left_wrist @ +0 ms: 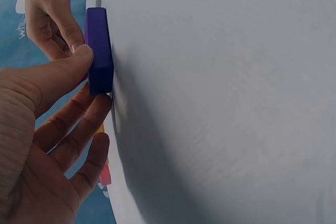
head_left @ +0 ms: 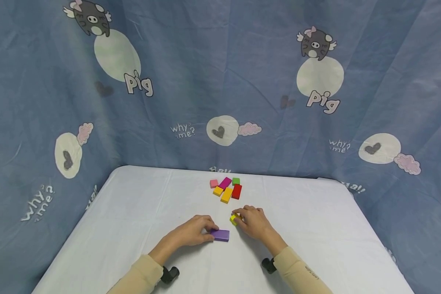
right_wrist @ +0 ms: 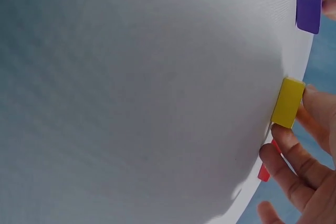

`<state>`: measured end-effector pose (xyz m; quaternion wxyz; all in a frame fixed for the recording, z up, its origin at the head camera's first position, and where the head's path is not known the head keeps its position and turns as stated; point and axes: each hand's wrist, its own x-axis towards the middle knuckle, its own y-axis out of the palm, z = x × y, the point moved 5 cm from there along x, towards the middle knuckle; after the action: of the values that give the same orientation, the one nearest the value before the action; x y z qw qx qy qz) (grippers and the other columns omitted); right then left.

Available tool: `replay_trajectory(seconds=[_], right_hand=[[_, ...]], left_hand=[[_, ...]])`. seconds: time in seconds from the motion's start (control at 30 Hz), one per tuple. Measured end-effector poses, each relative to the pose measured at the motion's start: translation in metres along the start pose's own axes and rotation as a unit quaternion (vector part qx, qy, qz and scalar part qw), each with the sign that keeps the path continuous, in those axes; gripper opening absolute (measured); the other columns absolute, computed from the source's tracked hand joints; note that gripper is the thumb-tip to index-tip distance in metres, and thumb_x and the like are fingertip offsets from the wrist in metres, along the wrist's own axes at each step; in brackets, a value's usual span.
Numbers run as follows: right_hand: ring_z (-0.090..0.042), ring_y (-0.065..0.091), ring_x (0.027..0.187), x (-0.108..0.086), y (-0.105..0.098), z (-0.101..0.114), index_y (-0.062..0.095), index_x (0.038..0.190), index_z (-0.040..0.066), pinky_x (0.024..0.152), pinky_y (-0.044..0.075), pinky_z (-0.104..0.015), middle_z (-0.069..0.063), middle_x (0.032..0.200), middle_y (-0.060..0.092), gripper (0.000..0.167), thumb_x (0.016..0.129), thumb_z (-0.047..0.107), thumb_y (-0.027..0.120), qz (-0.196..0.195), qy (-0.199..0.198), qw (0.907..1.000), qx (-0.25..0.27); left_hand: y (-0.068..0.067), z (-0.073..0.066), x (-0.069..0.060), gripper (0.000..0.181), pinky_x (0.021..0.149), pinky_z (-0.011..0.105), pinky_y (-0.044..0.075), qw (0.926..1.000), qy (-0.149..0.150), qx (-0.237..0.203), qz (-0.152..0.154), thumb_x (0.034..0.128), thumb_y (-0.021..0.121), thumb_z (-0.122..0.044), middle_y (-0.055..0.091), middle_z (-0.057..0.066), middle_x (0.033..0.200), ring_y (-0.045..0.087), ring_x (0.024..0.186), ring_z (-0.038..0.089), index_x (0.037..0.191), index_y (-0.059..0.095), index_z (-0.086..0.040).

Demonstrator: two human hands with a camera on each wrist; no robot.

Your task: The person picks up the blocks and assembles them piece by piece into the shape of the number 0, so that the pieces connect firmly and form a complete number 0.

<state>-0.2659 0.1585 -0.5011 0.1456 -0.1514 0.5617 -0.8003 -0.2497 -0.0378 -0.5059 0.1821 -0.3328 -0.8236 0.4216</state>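
A purple rectangular block (head_left: 221,235) lies on the white table, and my left hand (head_left: 196,231) pinches its left end between thumb and fingers. In the left wrist view the thumb presses one side of the purple block (left_wrist: 100,51). Just to the right and a little farther off, my right hand (head_left: 254,222) pinches a smaller yellow block (head_left: 233,220). From the right wrist, the yellow block (right_wrist: 288,103) shows between thumb and fingertips, apart from the purple block (right_wrist: 309,2).
Beyond the hands lies a loose group of blocks: pink (head_left: 214,183), magenta (head_left: 225,183), green (head_left: 236,181), red (head_left: 237,191), and two orange-yellow ones, a small (head_left: 218,191) and a longer (head_left: 226,195). A blue printed curtain (head_left: 191,81) hangs behind the table (head_left: 301,212).
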Motion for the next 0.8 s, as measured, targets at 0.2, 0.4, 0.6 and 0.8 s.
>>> replay_trajectory(seconds=[0.2,0.4,0.6,0.8], right_hand=[[-0.015,0.055,0.085,-0.0002,0.0002,0.0007,0.070,0.119,0.017,0.088,0.041,-0.048,0.007,0.087,0.059,0.029,0.094,0.030,0.067,0.000,-0.002,1.0000,0.008],[-0.015,0.057,0.087,-0.0019,0.0028,0.0014,0.070,0.119,0.018,0.089,0.042,-0.047,0.007,0.088,0.060,0.029,0.094,0.031,0.066,0.001,-0.009,0.9999,0.009],[-0.013,0.056,0.084,-0.0042,0.0044,0.0032,0.071,0.118,0.019,0.091,0.041,-0.051,0.009,0.086,0.059,0.026,0.095,0.030,0.065,0.001,-0.020,0.9998,0.000],[-0.013,0.057,0.087,-0.0075,0.0023,0.0071,0.070,0.120,0.018,0.097,0.034,-0.062,0.009,0.086,0.059,0.026,0.095,0.024,0.065,-0.007,-0.031,0.9995,-0.005]], left_hand=[[0.0019,-0.0006,-0.0013,0.028,0.091,0.036,0.047,1.0000,-0.007,0.001,0.005,0.0858,0.076,-0.020,0.063,-0.014,0.098,0.057,0.090,0.002,0.112,0.074,-0.012],[0.0045,-0.0014,-0.0026,0.028,0.090,0.036,0.047,0.9999,-0.013,-0.005,0.011,0.0853,0.076,-0.021,0.062,-0.014,0.098,0.057,0.090,0.002,0.112,0.075,-0.013],[0.0064,-0.0024,-0.0034,0.028,0.090,0.036,0.046,0.9998,-0.015,-0.004,0.015,0.0852,0.077,-0.024,0.062,-0.015,0.097,0.056,0.090,0.002,0.112,0.075,-0.015],[0.0072,-0.0025,-0.0043,0.028,0.090,0.035,0.046,0.9999,-0.004,-0.006,0.014,0.0857,0.076,-0.023,0.062,-0.015,0.098,0.056,0.091,0.002,0.113,0.074,-0.015]])
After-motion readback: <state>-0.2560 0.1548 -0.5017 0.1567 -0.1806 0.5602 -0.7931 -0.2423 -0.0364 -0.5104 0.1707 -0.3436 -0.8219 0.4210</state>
